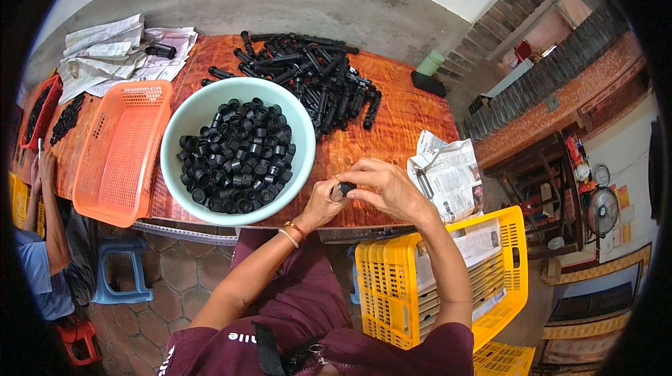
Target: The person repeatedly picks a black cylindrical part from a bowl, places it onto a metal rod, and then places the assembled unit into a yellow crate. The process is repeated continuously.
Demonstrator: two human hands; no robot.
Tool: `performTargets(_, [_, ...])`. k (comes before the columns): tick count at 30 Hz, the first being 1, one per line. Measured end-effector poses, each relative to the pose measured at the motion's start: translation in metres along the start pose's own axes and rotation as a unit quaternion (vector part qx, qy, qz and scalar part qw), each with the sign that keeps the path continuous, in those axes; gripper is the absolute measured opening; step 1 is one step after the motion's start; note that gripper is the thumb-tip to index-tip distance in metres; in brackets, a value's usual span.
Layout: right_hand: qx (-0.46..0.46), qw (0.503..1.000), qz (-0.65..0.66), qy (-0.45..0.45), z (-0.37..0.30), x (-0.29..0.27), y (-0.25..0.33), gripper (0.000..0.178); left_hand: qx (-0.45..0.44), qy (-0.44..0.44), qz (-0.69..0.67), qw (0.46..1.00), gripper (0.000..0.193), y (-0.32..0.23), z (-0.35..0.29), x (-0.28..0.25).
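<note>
My two hands meet above the front edge of the red-brown wooden table [378, 145]. Between them is a small black cylindrical piece [346, 187], mostly covered by fingers. My left hand [322, 207] is closed around its lower part, with bead bracelets on the wrist. From the right, the thumb and fingers of my right hand [383, 186] pinch its top end. Just left of my hands stands a pale green basin [306, 166] holding many short black caps [238, 155]. Beyond it lies a heap of black tubes [318, 79].
An orange basket [115, 155] sits left of the basin; newspapers [115, 58] lie behind it. More newspaper [448, 176] is at the table's right. A yellow crate [385, 292] stands by my right arm. Another person's hands [43, 169] work at far left, near a blue stool [122, 271].
</note>
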State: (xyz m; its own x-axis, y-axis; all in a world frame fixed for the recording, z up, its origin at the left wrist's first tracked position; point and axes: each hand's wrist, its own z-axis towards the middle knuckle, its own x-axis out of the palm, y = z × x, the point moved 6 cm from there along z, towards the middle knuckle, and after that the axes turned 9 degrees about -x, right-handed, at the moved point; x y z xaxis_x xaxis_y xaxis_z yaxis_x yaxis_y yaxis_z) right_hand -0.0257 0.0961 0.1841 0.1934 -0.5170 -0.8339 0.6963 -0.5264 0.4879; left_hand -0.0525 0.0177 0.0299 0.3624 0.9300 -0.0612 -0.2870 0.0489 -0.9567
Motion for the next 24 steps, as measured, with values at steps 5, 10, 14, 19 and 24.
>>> performTargets(5, [0.011, 0.995, -0.089, -0.045, 0.002, -0.002, 0.005, 0.027, 0.002, -0.020, 0.003, 1.000, 0.020, -0.004, 0.001, 0.000])
performTargets(10, [0.164, 0.974, -0.143, -0.068, -0.004, 0.005, 0.008, 0.032, 0.047, -0.033, 0.030, 0.998, 0.021, 0.003, 0.000, 0.002])
performTargets(14, [0.169, 0.969, -0.169, -0.063, -0.005, 0.006, 0.015, 0.039, 0.036, -0.002, 0.042, 0.998, 0.021, 0.011, 0.000, 0.003])
performTargets(19, [0.056, 0.996, -0.061, -0.046, -0.002, 0.001, 0.019, 0.038, 0.049, 0.001, 0.014, 0.999, 0.028, -0.006, 0.000, -0.002])
performTargets(24, [0.051, 0.997, -0.053, -0.027, 0.000, 0.004, 0.015, 0.032, 0.023, 0.015, 0.019, 0.999, 0.029, -0.012, 0.000, -0.002])
